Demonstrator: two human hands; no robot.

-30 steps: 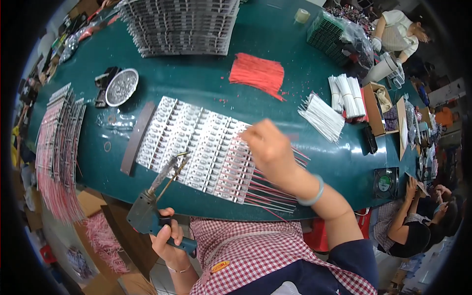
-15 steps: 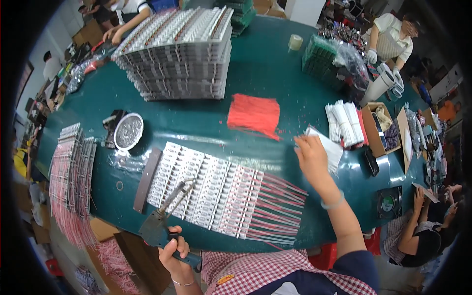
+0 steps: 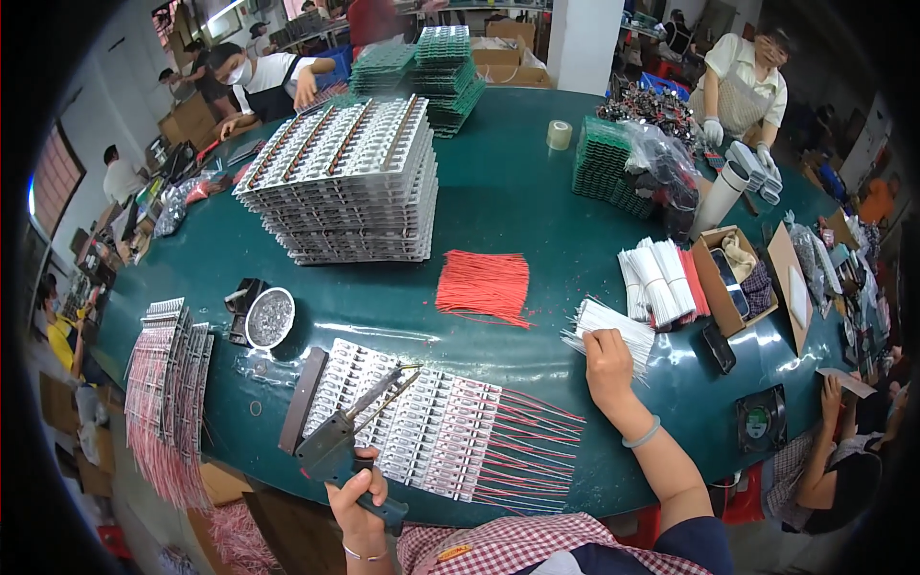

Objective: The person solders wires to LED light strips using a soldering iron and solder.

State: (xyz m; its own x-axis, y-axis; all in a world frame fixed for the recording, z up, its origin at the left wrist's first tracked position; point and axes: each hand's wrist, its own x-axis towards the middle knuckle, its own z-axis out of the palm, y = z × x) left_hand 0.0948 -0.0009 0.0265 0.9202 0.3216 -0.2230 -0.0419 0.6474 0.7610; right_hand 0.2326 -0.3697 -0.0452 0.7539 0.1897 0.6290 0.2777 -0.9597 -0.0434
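My left hand (image 3: 358, 500) is wrapped round the handle of a dark teal soldering gun (image 3: 331, 452), its long metal tip slanting up over a panel of white circuit boards (image 3: 407, 422). Red and white wires (image 3: 532, 446) fan out from the panel's right end. Farther right, my right hand (image 3: 611, 372) has its fingers curled together at the near side of a loose pile of thin white wires (image 3: 613, 324). Its fingertips pinch at the wires; how many they hold is hidden. A pile of short red wires (image 3: 482, 287) lies beyond the panel.
A dark bar (image 3: 304, 401) borders the panel's left end. Beyond stand a bowl of solder bits (image 3: 270, 318) and a tall stack of board panels (image 3: 340, 196). Wired panels (image 3: 165, 402) lean at left. White wire bundles (image 3: 661, 283) and an open box (image 3: 733, 278) sit right. Co-workers sit around the table.
The view has tilted up, showing more of the room. My right hand's fingers have closed in on the white wires. The soldering gun stays in my left hand above the panel.
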